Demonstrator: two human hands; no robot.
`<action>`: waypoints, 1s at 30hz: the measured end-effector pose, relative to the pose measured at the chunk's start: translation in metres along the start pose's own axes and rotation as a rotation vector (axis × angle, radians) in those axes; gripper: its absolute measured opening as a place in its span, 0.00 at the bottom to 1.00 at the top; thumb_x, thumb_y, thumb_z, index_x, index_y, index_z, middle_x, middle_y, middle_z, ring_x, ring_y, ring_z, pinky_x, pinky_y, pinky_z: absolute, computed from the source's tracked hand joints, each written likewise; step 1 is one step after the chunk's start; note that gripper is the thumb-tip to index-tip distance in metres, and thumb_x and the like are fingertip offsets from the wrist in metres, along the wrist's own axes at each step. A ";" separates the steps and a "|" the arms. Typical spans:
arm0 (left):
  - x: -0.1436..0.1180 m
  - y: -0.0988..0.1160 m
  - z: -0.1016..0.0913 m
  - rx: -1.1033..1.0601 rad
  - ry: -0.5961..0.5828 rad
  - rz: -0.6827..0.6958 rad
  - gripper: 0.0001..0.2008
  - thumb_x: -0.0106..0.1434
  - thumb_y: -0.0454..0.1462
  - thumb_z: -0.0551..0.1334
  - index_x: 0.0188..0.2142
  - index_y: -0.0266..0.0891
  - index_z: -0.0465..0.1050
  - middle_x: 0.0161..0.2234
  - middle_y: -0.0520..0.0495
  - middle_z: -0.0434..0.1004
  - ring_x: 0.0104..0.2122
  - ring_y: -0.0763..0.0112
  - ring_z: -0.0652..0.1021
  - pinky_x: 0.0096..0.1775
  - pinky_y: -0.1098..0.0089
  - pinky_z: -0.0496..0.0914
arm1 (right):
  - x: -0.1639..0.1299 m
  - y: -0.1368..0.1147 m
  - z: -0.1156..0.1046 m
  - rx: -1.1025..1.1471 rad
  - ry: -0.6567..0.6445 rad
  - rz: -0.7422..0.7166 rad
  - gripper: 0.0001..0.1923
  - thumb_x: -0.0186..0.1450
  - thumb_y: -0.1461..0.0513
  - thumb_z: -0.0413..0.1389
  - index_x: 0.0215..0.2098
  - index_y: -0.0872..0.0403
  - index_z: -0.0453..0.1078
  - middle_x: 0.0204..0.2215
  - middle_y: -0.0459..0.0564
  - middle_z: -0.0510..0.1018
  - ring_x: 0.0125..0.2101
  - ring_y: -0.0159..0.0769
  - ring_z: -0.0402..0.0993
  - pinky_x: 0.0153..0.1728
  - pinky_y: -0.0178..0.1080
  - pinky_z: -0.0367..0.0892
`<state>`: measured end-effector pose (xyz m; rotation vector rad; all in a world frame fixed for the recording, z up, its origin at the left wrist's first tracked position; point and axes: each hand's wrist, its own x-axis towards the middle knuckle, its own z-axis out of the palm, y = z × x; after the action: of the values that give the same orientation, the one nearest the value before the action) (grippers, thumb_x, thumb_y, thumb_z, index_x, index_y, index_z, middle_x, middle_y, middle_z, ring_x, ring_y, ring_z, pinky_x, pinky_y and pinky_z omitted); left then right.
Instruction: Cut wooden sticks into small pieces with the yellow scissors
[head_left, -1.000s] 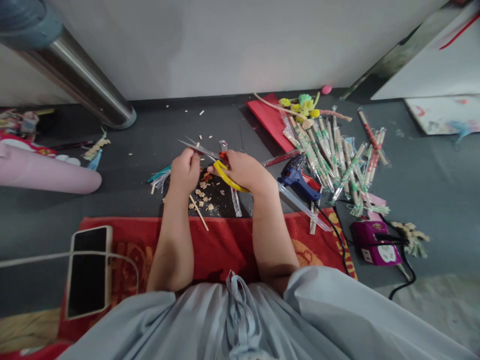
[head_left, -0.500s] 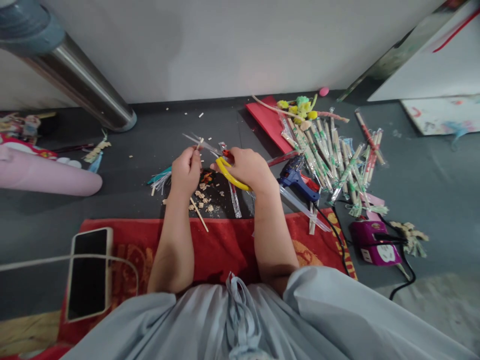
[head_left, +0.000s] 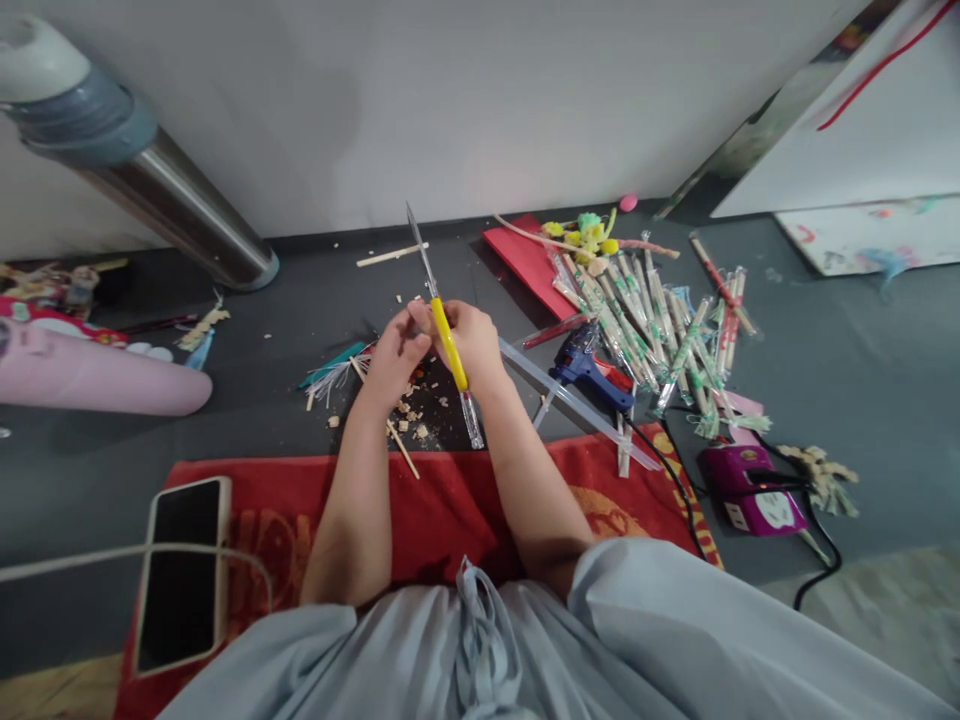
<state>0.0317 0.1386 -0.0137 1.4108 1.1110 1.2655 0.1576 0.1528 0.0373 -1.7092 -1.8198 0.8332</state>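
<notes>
My right hand is closed around the yellow handle of a pair of scissors, whose blades look together and point away from me. Beside it my left hand has its fingers loosely bent and its thumb apart, the fingertips meeting those of the right hand. I see nothing held in it. A thin wooden stick lies by the wall, with the blade tip crossing over its right end in view. Another wooden stick rests below the left hand, near small cut wooden pieces.
Many wrapped chopsticks are heaped at the right, beside a blue glue gun and a purple power adapter. A phone rests on the red towel. A pink bottle and a steel tube are at the left.
The scissors have turned from pointing left to pointing away, and their blades have come together. The stick piece has left my left hand's fingers; a stick now lies near the wall.
</notes>
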 end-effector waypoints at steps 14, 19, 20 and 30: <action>-0.008 0.003 0.008 0.012 -0.240 -0.117 0.59 0.38 0.59 0.69 0.63 0.41 0.45 0.62 0.33 0.53 0.61 0.45 0.60 0.60 0.48 0.57 | 0.001 0.001 0.014 -0.016 -0.003 0.001 0.28 0.65 0.42 0.40 0.27 0.52 0.68 0.26 0.52 0.78 0.32 0.40 0.76 0.32 0.36 0.62; -0.009 -0.001 0.007 0.020 -0.229 -0.103 0.57 0.40 0.59 0.68 0.63 0.42 0.45 0.62 0.35 0.51 0.63 0.46 0.57 0.61 0.48 0.55 | -0.001 -0.001 0.012 -0.056 -0.012 0.015 0.29 0.65 0.41 0.39 0.29 0.53 0.69 0.29 0.54 0.79 0.35 0.44 0.77 0.34 0.38 0.64; -0.009 -0.001 0.007 0.027 -0.227 -0.102 0.57 0.40 0.59 0.69 0.63 0.41 0.45 0.62 0.35 0.51 0.63 0.46 0.56 0.62 0.48 0.54 | -0.001 -0.002 0.012 -0.065 -0.018 0.016 0.29 0.65 0.41 0.39 0.30 0.53 0.69 0.30 0.55 0.79 0.36 0.44 0.77 0.35 0.38 0.64; -0.010 -0.001 0.008 0.055 -0.206 -0.074 0.52 0.42 0.58 0.68 0.61 0.40 0.49 0.61 0.35 0.52 0.62 0.46 0.57 0.62 0.49 0.55 | 0.001 0.001 0.014 -0.071 -0.051 0.010 0.31 0.65 0.41 0.38 0.37 0.53 0.71 0.34 0.57 0.80 0.38 0.46 0.77 0.36 0.40 0.65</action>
<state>0.0391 0.1282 -0.0165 1.4904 1.0532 1.0191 0.1479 0.1525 0.0268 -1.7568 -1.8967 0.8327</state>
